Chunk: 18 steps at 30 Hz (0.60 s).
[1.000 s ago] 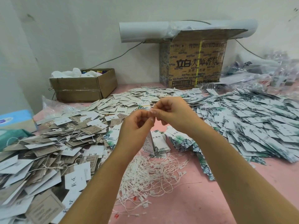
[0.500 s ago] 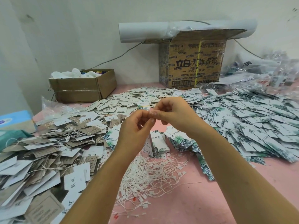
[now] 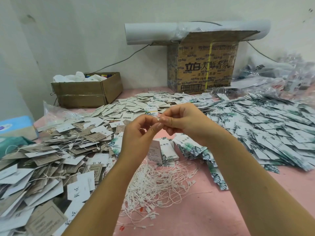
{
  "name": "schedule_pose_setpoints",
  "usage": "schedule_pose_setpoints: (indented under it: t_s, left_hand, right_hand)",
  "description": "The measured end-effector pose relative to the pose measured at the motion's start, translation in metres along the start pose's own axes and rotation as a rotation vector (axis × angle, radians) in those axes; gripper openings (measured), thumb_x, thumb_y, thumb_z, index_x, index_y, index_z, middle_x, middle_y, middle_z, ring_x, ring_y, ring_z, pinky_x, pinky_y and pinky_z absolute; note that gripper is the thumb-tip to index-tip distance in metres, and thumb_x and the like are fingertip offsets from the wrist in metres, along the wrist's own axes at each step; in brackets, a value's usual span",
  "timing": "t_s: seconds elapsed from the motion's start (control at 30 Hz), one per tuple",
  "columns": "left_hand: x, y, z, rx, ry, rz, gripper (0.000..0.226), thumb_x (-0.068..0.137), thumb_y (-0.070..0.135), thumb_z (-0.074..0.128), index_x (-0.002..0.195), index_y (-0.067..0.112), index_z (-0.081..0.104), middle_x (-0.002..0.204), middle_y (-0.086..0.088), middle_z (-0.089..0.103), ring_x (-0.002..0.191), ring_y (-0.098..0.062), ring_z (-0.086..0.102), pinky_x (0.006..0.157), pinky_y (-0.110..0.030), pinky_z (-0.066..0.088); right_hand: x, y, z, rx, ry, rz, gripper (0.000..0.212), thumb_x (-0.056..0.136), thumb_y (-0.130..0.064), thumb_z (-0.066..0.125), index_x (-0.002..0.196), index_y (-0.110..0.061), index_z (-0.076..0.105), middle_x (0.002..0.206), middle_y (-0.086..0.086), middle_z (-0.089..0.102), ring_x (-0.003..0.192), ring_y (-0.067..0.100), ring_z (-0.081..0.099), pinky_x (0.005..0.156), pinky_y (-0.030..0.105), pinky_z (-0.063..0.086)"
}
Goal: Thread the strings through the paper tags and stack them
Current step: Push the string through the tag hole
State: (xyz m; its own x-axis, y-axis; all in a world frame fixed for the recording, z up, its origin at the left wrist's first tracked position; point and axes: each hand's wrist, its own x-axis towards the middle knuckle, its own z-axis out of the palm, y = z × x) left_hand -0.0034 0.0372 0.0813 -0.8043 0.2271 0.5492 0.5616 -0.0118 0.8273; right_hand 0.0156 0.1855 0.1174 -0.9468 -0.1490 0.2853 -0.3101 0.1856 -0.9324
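Note:
My left hand [image 3: 138, 135] and my right hand [image 3: 185, 121] meet fingertip to fingertip above the pink table [image 3: 196, 215]. Both pinch something small between thumb and forefinger; it looks like a thin white string, mostly hidden by the fingers. Under the hands a small pile of leaf-printed paper tags [image 3: 166, 150] lies on the table. A tangle of white strings [image 3: 158, 184] with small plastic ends lies in front of it.
Brown and white strung tags [image 3: 47, 159] cover the left side. Leaf-printed tags [image 3: 272, 130] spread over the right. A low cardboard box [image 3: 87, 91] and a tall printed carton [image 3: 204, 65] stand at the wall. A blue tissue box [image 3: 17, 125] sits far left.
Both hands stay pinched together in the same spot; the fingers shifted only slightly.

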Motion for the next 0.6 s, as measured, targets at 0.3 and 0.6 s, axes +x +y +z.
schedule_pose_setpoints:
  t_s: [0.3,0.6]
  left_hand:
    - [0.004,-0.004,0.002,0.016,-0.047,-0.038,0.006,0.086,0.015,0.065,0.084,0.02,0.065,0.078,-0.016,0.061,0.071,-0.02,0.049,0.067,-0.035,0.043]
    - [0.003,-0.009,0.001,0.062,-0.025,-0.021,0.006,0.088,0.011,0.062,0.083,0.013,0.063,0.037,0.017,0.04,0.037,0.0,0.034,0.042,-0.008,0.026]
  right_hand:
    - [0.001,-0.001,0.004,-0.127,0.079,-0.012,0.015,0.091,-0.005,0.055,0.076,-0.004,0.059,0.054,0.0,0.054,0.044,0.005,0.048,0.048,0.017,0.042]
    - [0.001,-0.004,0.006,-0.261,0.109,-0.033,0.017,0.09,-0.007,0.058,0.073,-0.01,0.06,0.056,-0.003,0.056,0.044,0.002,0.049,0.048,0.016,0.043]
